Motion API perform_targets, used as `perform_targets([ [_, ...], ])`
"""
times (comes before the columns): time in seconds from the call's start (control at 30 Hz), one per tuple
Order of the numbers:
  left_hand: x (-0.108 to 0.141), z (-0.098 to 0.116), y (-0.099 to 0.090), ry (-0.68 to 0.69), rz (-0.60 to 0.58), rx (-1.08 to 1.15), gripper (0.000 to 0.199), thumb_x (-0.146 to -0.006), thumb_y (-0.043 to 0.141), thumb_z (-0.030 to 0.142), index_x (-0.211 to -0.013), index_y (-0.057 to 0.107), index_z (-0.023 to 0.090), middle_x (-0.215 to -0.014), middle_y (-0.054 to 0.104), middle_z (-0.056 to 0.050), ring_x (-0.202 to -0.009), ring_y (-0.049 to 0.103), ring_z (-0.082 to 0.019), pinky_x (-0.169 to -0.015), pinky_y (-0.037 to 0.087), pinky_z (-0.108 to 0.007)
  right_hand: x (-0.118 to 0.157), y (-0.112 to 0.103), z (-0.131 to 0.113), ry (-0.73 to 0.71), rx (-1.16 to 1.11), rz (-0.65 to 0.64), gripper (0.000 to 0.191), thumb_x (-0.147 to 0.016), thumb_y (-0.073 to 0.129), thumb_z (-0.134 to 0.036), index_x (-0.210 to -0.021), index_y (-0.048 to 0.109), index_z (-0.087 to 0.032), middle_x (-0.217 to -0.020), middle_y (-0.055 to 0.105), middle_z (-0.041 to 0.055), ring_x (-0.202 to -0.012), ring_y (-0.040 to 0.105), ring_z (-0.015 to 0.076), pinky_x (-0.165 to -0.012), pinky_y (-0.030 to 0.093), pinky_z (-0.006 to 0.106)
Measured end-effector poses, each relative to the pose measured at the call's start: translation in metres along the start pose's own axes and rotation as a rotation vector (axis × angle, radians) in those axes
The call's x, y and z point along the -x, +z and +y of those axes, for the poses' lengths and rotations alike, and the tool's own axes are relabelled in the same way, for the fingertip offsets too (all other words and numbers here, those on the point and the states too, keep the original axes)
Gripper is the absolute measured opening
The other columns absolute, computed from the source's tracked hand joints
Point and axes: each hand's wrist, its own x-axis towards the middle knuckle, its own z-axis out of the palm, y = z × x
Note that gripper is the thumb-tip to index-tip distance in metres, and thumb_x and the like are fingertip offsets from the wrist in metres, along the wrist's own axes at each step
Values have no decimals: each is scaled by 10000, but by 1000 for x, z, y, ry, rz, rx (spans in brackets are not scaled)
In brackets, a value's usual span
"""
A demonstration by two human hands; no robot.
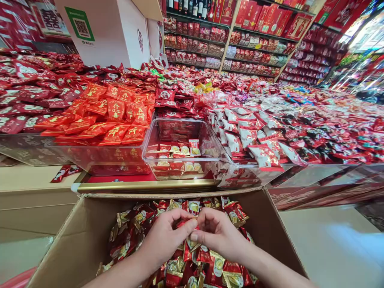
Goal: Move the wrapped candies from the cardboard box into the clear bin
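Note:
My left hand (168, 236) and my right hand (214, 232) meet over an open cardboard box (66, 244). Thumbs and fingertips of both pinch a small red candy packet (184, 223) between them, mostly covered by the fingers. Below and around the hands lie many red and gold wrapped candies (217, 266) with a durian picture. Just beyond the box, a clear plastic bin (183, 160) holds a low layer of similar candies.
Heaped bins of orange-red packets (115, 110) stand to the left and white-and-red packets (249, 136) to the right. A gold-edged ledge (147, 185) borders the box's far side. Stocked shelves (195, 42) and a white pillar (105, 32) rise behind.

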Motion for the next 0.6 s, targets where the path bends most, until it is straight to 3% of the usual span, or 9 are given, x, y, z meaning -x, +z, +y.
perform_targets([
  [0.07, 1, -2, 2, 17, 56, -66, 208, -733, 574, 322, -652, 619, 135, -613, 567, 8, -615, 476, -141, -600, 370, -247, 1, 5, 1, 13, 9, 8, 301, -586, 719, -284, -693, 468, -157, -595, 465, -49, -532, 381, 67, -504, 317, 207],
  [0.17, 3, -8, 4, -38, 128, 94, 262, -740, 546, 358, -584, 571, 149, -531, 471, 47, -536, 387, -108, -536, 330, -225, 3, 9, 2, 21, 7, 22, 348, -543, 749, -261, -694, 450, -164, -604, 475, -50, -537, 392, 68, -513, 326, 206],
  [0.23, 4, -10, 4, -40, 131, 149, 265, -736, 550, 372, -592, 565, 150, -538, 470, 47, -541, 383, -108, -543, 332, -225, 3, 9, 3, 12, 17, 0, 344, -552, 745, -268, -687, 446, -165, -590, 476, -50, -528, 391, 68, -506, 318, 206],
  [0.37, 9, -6, 0, 59, 108, 11, 253, -729, 574, 365, -610, 594, 142, -570, 502, 23, -576, 431, -128, -571, 353, -235, 3, 3, 0, 40, -12, -90, 334, -571, 730, -298, -704, 456, -160, -583, 475, -47, -528, 397, 67, -516, 320, 207],
  [0.5, 17, 5, -3, 204, 66, -43, 237, -743, 578, 350, -609, 621, 160, -595, 533, 3, -598, 486, -141, -588, 385, -235, 9, 2, -30, 69, 121, -133, 322, -564, 729, -291, -691, 465, -157, -575, 450, -51, -527, 378, 64, -507, 317, 195],
  [0.6, 24, 19, -5, 278, 127, 112, 262, -740, 562, 446, -707, 662, 205, -676, 604, -12, -676, 536, -159, -650, 417, -234, 16, 2, -75, 4, 435, -146, 208, -636, 667, -274, -664, 498, -157, -596, 492, -23, -553, 416, 83, -514, 343, 205],
])
